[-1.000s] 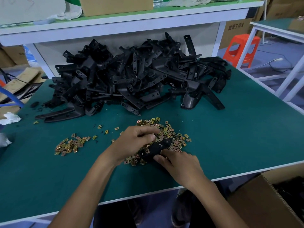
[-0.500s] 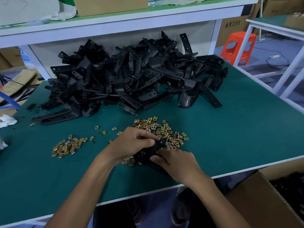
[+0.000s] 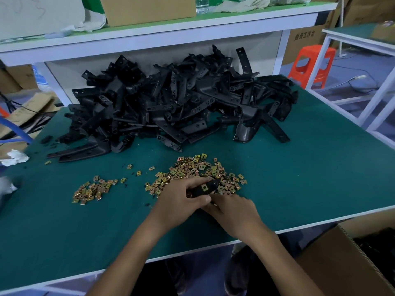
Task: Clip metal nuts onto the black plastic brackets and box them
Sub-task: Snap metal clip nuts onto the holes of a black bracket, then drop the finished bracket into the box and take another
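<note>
Together on bracket point(image 3: 205, 187): left hand point(image 3: 181, 201), right hand point(image 3: 233, 212)

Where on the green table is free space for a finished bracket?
Free: the table at right, between bracket pile, large nut heap and edge; also the near-left corner, below the small nut heap. Crowded: the middle, where left hand and right hand grip a bracket.

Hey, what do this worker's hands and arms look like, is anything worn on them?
The left hand and the right hand are ungloved, and no rings show. Both forearms are uncovered as far as the frame's lower edge, with no sleeve in view. Neither wrist carries a watch, band or bracelet.
</note>
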